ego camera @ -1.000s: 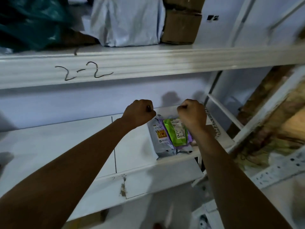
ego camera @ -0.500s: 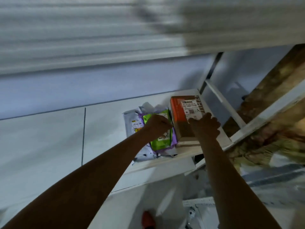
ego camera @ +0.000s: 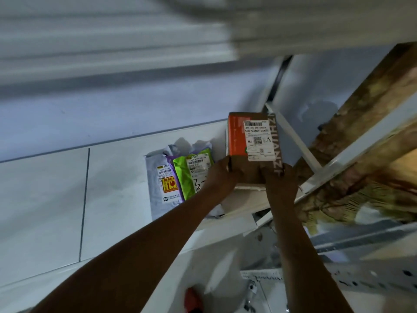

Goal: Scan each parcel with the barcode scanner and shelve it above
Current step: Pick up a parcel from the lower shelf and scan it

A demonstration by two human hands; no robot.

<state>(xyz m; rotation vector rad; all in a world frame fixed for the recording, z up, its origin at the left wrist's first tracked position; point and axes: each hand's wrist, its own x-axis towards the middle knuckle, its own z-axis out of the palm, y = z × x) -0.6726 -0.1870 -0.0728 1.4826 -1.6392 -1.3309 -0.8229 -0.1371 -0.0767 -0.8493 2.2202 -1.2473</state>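
A brown and orange cardboard box (ego camera: 250, 136) with a white shipping label lies at the right end of the white shelf board (ego camera: 112, 188). My left hand (ego camera: 220, 175) grips its near left corner, and my right hand (ego camera: 281, 179) grips its near right edge. Beside the box on the left lie a green mailer (ego camera: 191, 172) and a grey mailer (ego camera: 161, 179), both with barcode labels. No barcode scanner shows.
The upper shelf's front rail (ego camera: 112, 53) runs blurred across the top. White frame struts (ego camera: 293, 141) stand just right of the box, with a brown patterned surface (ego camera: 361, 132) behind them. A small red object (ego camera: 191, 300) lies below.
The view tilted down off the upper shelf. Both hands, fists above the mailers a second ago, moved right onto the cardboard box and now grip its near end.
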